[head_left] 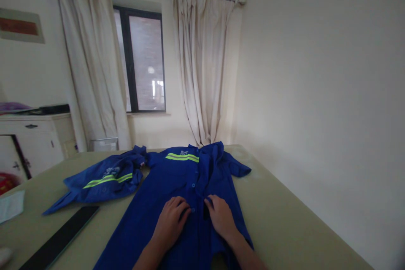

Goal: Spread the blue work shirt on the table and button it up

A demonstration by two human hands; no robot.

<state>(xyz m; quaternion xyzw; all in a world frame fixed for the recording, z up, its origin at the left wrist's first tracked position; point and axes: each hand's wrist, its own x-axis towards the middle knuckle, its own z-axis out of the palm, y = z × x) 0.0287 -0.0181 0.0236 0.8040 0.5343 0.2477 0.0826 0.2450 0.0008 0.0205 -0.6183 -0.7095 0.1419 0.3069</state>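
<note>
A blue short-sleeved work shirt [177, 177] lies front up before me, its collar at the far end. A yellow-green reflective stripe crosses the chest, and buttons run down the middle. My left hand [172, 219] is closed on the cloth beside a button, fingers curled and thumb drawn in. Across the placket, my right hand [220, 216] pinches the other front edge, where the cloth is slightly lifted. The exact grip of the fingertips is partly hidden. The two front panels are apart around the hands.
Left of the shirt lies a crumpled blue garment [107, 177] with a similar stripe. Nearer me are a long black flat bar [60, 240] and a pale sheet [12, 206]. The greenish table [284, 223] runs along the right wall. A white cabinet [38, 135] stands at far left.
</note>
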